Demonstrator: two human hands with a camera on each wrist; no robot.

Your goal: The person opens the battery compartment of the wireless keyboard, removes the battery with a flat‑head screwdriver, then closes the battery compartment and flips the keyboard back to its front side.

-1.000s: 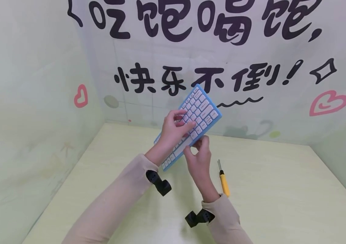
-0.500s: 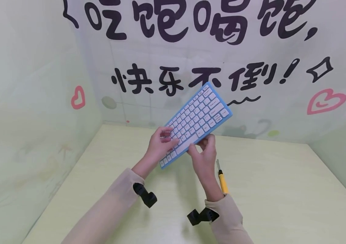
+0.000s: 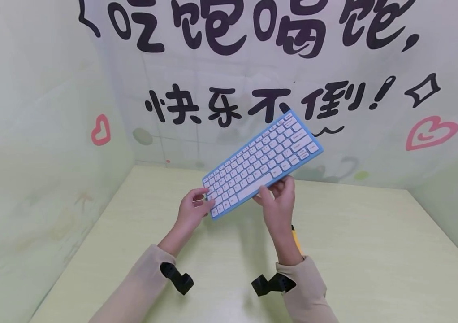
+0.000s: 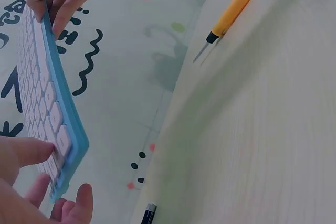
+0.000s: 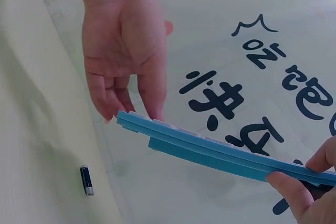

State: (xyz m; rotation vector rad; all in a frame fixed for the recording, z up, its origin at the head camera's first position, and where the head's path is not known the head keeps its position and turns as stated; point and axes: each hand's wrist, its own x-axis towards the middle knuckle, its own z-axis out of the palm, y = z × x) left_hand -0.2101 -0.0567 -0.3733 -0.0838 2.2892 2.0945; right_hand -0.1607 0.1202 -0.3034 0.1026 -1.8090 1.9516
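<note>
A blue keyboard with white keys is held up over the table, tilted with its right end higher. At its lower left corner my left hand grips it, thumb on the keys and other fingers at the end and behind. My right hand pinches the long front edge right of the middle, thumb in front and fingers behind. The right wrist view shows the keyboard edge-on, with a raised ridge along its underside. Behind my right wrist lies a screwdriver with a yellow handle, its shaft hidden in the head view.
Both wrist views show a small dark battery lying on the pale table. In the left wrist view the whole screwdriver is visible. A printed backdrop with black lettering stands behind the table.
My left hand has slid down and left along the keyboard from its middle to its left end. The keyboard has shifted right and turned flatter; my right hand moved slightly right with it.
</note>
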